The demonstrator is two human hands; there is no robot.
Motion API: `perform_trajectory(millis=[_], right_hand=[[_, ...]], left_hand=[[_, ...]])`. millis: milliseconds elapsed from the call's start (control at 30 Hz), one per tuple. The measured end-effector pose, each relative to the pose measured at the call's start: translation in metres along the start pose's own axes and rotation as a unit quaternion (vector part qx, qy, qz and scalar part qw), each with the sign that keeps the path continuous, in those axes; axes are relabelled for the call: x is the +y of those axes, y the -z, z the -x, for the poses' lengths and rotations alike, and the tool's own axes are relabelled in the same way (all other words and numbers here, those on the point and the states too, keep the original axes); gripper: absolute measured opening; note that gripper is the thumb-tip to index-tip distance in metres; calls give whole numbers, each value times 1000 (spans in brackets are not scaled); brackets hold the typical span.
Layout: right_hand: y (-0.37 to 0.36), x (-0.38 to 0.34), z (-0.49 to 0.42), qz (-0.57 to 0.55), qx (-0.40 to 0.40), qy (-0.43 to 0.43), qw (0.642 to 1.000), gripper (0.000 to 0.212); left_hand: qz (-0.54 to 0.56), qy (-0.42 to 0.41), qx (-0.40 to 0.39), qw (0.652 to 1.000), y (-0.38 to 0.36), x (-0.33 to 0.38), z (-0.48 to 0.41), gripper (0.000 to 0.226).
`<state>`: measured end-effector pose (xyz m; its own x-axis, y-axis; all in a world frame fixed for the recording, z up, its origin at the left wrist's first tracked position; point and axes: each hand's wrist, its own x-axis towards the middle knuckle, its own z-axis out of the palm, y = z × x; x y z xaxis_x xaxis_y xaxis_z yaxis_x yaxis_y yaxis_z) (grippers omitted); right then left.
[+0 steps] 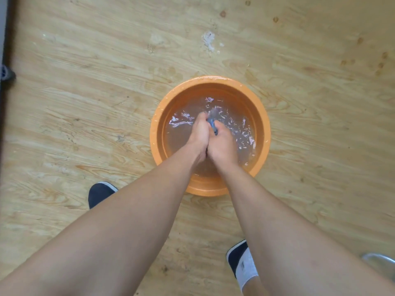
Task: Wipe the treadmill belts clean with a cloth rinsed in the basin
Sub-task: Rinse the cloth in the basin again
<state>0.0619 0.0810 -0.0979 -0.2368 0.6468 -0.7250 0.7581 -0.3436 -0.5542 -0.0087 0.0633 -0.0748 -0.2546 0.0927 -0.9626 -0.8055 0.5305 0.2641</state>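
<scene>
— Where's the cloth?

— The blue cloth (212, 123) is bunched between both hands, at the water (181, 144) in the orange basin (154, 129). The left hand (199, 133) and right hand (222, 146) press side by side, fingers curled round it. A blue fold pokes out just past the knuckles.

— What room is there round the fingers?

— The rim rings them. Its far wall lies well apart from the fingers, the side walls are about equally off, and the near rim sits under the wrists. Rippled water lies on every side of the fingers.

— And outside the rim?

— Pale wood-grain floor (85, 103) all round. Well beyond the fingers, past the far rim, there's a white scuffed patch (208, 40). Back toward the person, one dark shoe (100, 193) shows left of the left forearm. Another shoe (237, 256) with a white sock (245, 271) shows beside the right forearm. Far left of the fingers, a dark object (7, 74) is cut off at the edge, so I cannot tell what it is. A blurred metal curve (378, 258) sits in the near right corner.
</scene>
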Motion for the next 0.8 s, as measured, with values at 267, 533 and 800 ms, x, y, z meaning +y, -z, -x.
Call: perform_trajectory(millis=[267,533,800], right_hand=[[-10,9,-16,-36,-16,-109,993,20],[-8,29,-18,-111,100,-207,967,21],[11,12,15,-210,68,-95,971,20]], left_hand=[[-64,-88,52,993,12,-19,-20,20],[-50,-142,89,985,24,-27,1,30],[-153,-184,94,966,32,-17,-10,46]])
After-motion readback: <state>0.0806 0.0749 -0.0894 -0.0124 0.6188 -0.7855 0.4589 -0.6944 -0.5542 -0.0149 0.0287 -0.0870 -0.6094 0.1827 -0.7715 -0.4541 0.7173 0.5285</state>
